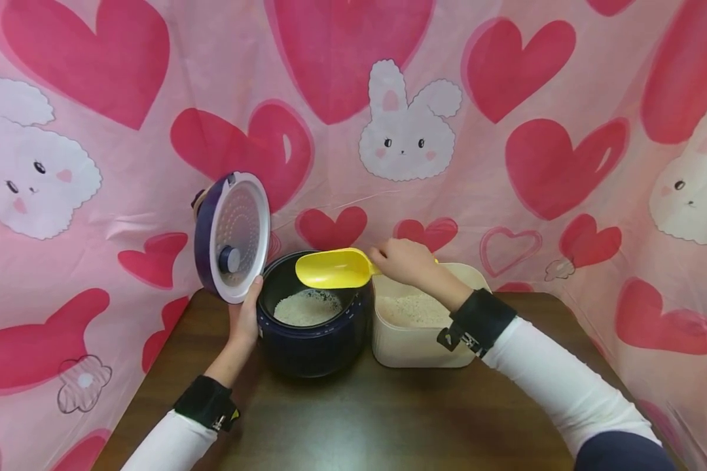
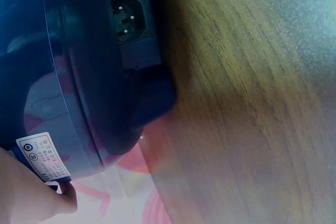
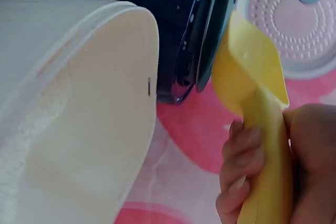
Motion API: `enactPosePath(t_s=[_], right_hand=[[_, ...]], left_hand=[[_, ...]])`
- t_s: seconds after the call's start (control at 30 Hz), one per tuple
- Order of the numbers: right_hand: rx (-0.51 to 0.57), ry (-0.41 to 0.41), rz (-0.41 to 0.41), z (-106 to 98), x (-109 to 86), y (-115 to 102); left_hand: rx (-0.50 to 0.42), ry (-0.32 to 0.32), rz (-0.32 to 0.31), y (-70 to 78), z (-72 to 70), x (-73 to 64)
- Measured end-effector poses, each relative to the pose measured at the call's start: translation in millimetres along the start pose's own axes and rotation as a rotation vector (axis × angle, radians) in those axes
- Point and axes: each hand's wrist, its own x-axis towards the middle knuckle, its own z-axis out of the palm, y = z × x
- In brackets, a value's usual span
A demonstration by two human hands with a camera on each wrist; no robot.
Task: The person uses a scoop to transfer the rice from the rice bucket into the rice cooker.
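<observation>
A dark blue rice cooker [image 1: 312, 350] stands with rice [image 1: 308, 307] in its black pot. Its lid [image 1: 240, 239] is raised at the left, the pale perforated inner side facing right. My left hand [image 1: 244, 324] holds the lid's lower edge, thumb on the inner side; its other fingers are mostly hidden. In the left wrist view that hand is beside a white label [image 2: 43, 157] on the cooker. My right hand [image 1: 403, 261] grips the handle of a yellow scoop [image 3: 252, 72]. The scoop is tilted above the pot, with no rice visible in it.
A cream bin [image 1: 421, 350] with rice inside stands right of the cooker, below my right forearm. Both stand on a brown wooden table [image 1: 342, 425]. A power socket [image 2: 128, 19] is on the cooker's back. Pink heart-patterned cloth [image 1: 342, 190] hangs behind.
</observation>
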Motion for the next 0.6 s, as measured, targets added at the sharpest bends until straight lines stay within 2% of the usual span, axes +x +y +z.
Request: enactPosePath(t_s=[0.13,0.3,0.43,0.6], right_hand=[[0.208,-0.136,0.052,-1.4,-5.1,22.4],[0.377,-0.233,0.137,-3.2,-14.4,57.6],[0.454,-0.264,0.140,-4.5,-24.3,86.0],[0.489,-0.242,0.142,-9.3,-43.7,111.7]], left_hand=[[-0.018,0.012,-0.002,-4.5,0.4,-1.9],[-0.028,0.019,0.004,-5.2,0.9,1.1],[-0.024,0.026,0.005,-1.1,1.8,2.8],[-0.018,0.025,-0.001,0.7,1.6,2.5]])
